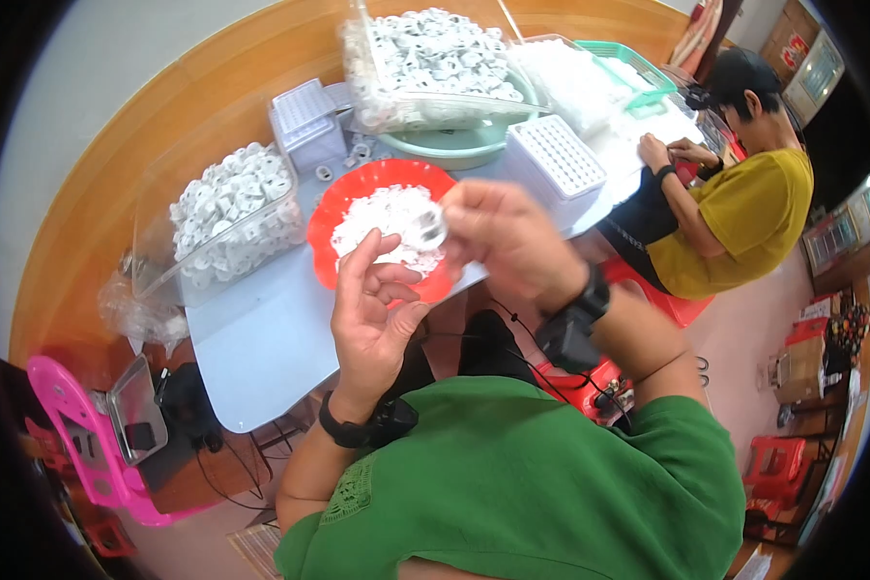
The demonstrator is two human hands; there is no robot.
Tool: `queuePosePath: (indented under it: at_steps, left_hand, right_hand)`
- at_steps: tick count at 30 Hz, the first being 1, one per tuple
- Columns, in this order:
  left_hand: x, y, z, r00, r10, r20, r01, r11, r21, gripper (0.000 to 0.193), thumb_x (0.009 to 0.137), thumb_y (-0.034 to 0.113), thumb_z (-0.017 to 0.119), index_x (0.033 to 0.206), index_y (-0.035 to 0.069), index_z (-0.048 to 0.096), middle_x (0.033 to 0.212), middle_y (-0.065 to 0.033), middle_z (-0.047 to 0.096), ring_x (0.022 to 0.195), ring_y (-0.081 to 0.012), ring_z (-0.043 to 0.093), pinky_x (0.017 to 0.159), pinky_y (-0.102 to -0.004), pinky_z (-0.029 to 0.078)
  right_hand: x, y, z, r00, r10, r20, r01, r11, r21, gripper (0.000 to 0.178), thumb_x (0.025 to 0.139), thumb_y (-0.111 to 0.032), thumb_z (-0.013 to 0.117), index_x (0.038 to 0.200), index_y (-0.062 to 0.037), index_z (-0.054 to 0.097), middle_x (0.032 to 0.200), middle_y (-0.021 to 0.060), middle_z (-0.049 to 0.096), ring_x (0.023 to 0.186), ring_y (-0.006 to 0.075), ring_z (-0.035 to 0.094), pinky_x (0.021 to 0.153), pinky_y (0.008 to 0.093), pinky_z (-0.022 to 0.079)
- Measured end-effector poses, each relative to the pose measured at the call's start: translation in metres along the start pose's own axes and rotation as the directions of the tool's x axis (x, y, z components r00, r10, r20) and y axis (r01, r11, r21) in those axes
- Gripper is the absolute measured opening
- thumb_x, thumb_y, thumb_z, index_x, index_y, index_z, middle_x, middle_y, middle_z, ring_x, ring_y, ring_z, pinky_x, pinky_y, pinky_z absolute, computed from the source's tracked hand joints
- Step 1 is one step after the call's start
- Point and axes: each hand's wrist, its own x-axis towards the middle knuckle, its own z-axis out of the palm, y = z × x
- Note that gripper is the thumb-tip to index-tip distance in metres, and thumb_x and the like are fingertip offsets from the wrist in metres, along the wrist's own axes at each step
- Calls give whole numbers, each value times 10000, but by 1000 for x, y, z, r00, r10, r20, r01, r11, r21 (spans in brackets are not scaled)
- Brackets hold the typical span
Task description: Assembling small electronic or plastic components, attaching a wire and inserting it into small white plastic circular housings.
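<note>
Between the thumb and fingers of my right hand [514, 237] is a small white round plastic piece [427, 230] with a dark centre, blurred by motion. It is held over the right side of a red scalloped bowl [321, 246]. Inside that bowl lies a heap of small white plastic parts [372, 211]. My left hand [369, 319] is at the bowl's near edge, palm up, its fingers loosely bent and apart, with nothing visible in them. A gap separates the left fingers from the piece in my right hand.
On the pale table [251, 358], a clear bin [217, 237] of white ring-like parts stands left. Another full bin [416, 114] rests on a green basin [445, 147] behind. White perforated boxes [556, 159] flank the bowl. A person in yellow [754, 217] sits working at the right.
</note>
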Motion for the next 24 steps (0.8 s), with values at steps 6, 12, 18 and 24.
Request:
queuePosePath:
  at_steps: [6,12,18,24]
  left_hand:
    - [-3,-13,8,988,89,-123,-59,972,229,399,843,1,646,1223,-38,529,1140,-80,519,984,-158,565,853,-282,479]
    - [2,-17,21,991,85,-100,-59,970,236,329,857,13,636,1173,-43,560,1100,-78,570,962,-152,579,845,-291,473]
    - [7,-17,16,980,-178,-91,180,983,20,301,917,111,582,1175,-41,551,1013,-79,632,875,-149,597,772,-275,474]
    - [10,-26,-3,935,-353,-19,332,894,-301,281,943,115,531,1184,-30,543,1022,-113,641,844,-148,609,749,-277,506]
  right_hand:
    - [-21,55,10,989,134,-70,-93,904,417,141,932,-148,557,869,-23,573,778,33,560,678,119,553,582,272,499]
    - [-28,53,-2,984,159,-73,-122,923,365,132,921,-134,559,856,-21,575,780,31,558,663,109,544,571,270,502]
    - [-32,-4,-27,963,259,70,-201,871,-448,95,909,-110,551,902,-24,591,810,34,596,690,141,595,600,279,501]
    - [35,-77,-119,916,-385,109,37,-190,-981,86,771,-85,603,768,0,622,746,195,609,699,354,596,642,376,486]
